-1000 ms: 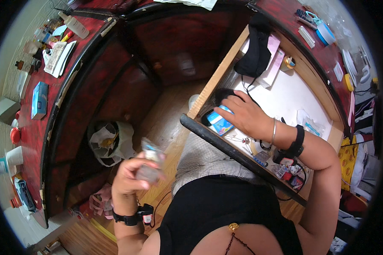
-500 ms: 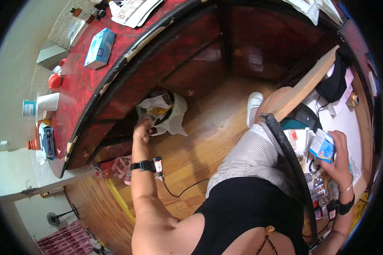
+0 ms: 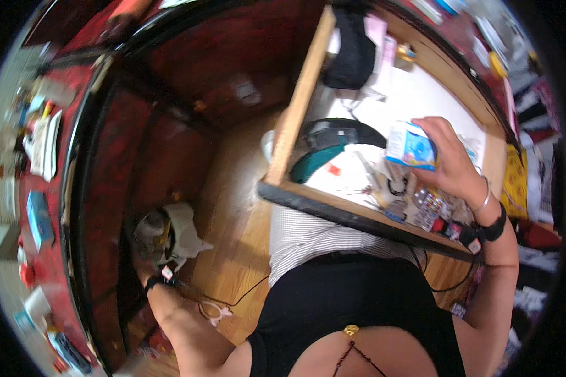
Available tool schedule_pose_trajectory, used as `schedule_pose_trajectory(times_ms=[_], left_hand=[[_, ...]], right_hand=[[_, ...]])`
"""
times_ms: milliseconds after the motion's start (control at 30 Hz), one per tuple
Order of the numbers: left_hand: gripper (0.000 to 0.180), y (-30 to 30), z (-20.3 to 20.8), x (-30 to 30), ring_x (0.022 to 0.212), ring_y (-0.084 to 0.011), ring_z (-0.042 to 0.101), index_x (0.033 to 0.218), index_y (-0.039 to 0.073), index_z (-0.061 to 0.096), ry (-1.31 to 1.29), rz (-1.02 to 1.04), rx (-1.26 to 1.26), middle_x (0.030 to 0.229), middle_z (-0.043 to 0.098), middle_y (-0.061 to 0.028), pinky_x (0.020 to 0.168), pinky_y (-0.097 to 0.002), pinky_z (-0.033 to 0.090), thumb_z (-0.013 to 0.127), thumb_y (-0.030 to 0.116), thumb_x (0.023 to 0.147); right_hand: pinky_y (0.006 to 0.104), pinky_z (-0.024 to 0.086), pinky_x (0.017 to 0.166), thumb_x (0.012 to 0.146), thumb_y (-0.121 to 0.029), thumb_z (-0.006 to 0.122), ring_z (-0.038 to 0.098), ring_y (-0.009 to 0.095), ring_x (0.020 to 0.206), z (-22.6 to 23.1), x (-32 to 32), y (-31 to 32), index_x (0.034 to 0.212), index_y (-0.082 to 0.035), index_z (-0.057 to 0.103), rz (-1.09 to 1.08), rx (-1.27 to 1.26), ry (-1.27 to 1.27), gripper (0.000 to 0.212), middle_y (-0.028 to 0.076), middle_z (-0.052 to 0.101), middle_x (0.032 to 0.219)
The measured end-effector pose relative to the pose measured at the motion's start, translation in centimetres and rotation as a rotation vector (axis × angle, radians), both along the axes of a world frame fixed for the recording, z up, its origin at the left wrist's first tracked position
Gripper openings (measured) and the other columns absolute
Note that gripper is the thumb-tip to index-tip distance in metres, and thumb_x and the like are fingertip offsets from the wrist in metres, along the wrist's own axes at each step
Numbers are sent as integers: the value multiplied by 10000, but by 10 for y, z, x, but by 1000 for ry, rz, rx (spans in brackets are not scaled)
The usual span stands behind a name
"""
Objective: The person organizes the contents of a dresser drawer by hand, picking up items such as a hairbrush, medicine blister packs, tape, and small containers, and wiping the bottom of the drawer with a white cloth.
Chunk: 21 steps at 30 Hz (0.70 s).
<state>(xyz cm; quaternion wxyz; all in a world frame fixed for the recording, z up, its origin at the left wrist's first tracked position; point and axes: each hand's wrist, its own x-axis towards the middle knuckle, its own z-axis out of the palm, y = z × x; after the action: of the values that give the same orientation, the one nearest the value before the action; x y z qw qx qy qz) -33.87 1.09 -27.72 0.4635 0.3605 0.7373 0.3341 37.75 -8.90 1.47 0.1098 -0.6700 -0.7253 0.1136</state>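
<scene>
My right hand [image 3: 451,157] grips a small blue and white box [image 3: 415,146] above an open wooden drawer [image 3: 346,200]. Below the box lie several small loose items, among them what look like silvery blister packs [image 3: 429,210]. A black cloth-like item [image 3: 351,56] and a teal item [image 3: 316,164] lie at the drawer's left side. My left hand [image 3: 143,269] is low on the left, beside a whitish plastic bag [image 3: 185,232] on the floor with some stuff in it. Shadow and blur hide its fingers.
The dark red desk [image 3: 82,188] curves along the left, bearing a blue tissue box [image 3: 39,220], papers [image 3: 44,147] and cups. A black cable [image 3: 251,290] runs over the wooden floor [image 3: 233,264]. Clothes and a yellow item [image 3: 516,182] lie beyond the drawer's right side.
The view has swung right, bringing the drawer nearer the middle. My right hand still holds the box over the drawer. My left hand remains near the bag, now deeper in shadow.
</scene>
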Motion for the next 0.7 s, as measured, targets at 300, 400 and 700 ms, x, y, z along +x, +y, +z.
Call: schedule_pose_trajectory(times_ms=[300, 400, 700], left_hand=[[475, 39, 35, 165, 1101, -231, 512, 1301, 30, 388, -226, 227, 86, 1268, 453, -120, 866, -290, 442, 562, 161, 879], [435, 33, 70, 221, 1043, -204, 547, 1266, -17, 412, -264, 14, 206, 1249, 463, -118, 825, -267, 466, 559, 141, 888], [291, 25, 152, 316, 926, -148, 583, 1168, -4, 494, -357, -184, 377, 1185, 527, -100, 766, -239, 472, 539, 66, 889]], right_hand=[[371, 406, 813, 625, -312, 765, 502, 282, 906, -12, 0, -22, 1190, 13, 438, 146, -210, 7, 729, 155, 518, 1007], [370, 398, 826, 634, -335, 750, 510, 279, 908, -27, -10, -22, 1157, 24, 472, 234, -124, -4, 692, 155, 522, 1013], [319, 417, 795, 815, -185, 518, 522, 216, 930, -84, -64, 60, 1072, 17, 561, 618, -32, -50, 330, 108, 570, 1001]])
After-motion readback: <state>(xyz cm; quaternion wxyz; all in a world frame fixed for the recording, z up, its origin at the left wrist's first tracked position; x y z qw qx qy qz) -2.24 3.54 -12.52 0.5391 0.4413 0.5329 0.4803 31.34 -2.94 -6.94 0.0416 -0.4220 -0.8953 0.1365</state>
